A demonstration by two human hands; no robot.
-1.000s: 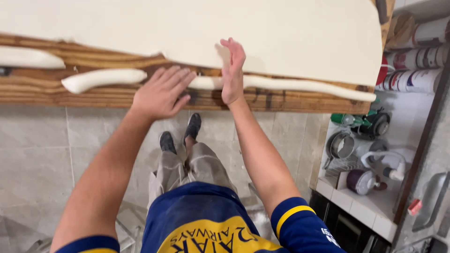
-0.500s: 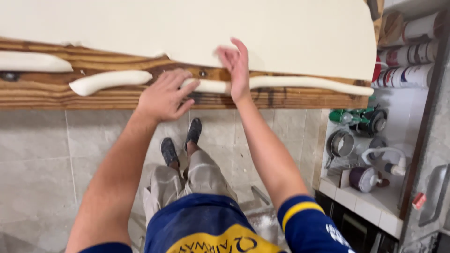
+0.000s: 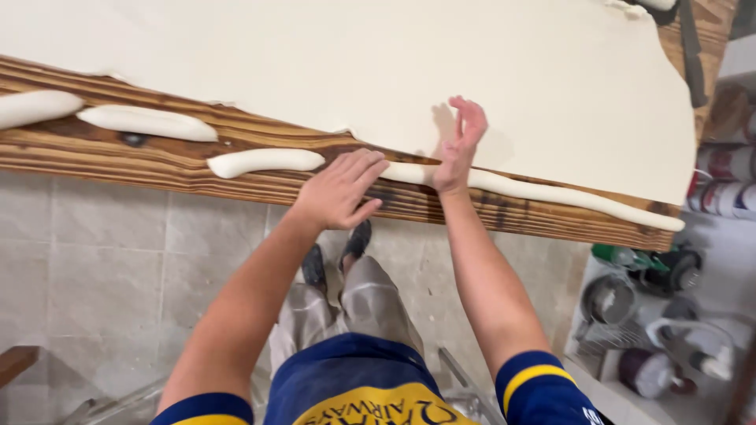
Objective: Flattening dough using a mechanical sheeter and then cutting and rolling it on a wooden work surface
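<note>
**At the table edge: both hands on the long dough rope**

On the wooden table point(image 3: 118, 161), right along its front edge, you've got a long thin rope of dough point(image 3: 551, 195) lying next to the big pale dough sheet point(image 3: 354, 71) that covers most of the top. The rope runs from under your hands off to the right, nearly to the table's corner, just beside the sheet's cut edge.

Your left hand point(image 3: 340, 189) lies palm down with the fingers spread and flat, pressing on the rope's left end. No grip at all there, just an open palm on the dough. Your right hand point(image 3: 459, 145) stands on its edge, fingers straight and together, heel on the rope and fingertips up over the sheet. Also open, nothing held in it.

To the left of your hands, three shorter dough pieces sit on the bare wood: one short roll point(image 3: 266, 161) just beside your left hand, another roll point(image 3: 147, 123) further along, and a third point(image 3: 35, 108) at the picture's left edge. They're apart from each other, not touching.

Below the table you can see a tiled floor point(image 3: 102, 252) and your shoes. Off to the right there's a shelf point(image 3: 622, 397) with cans and tools, too cluttered to pick out in detail.
</note>
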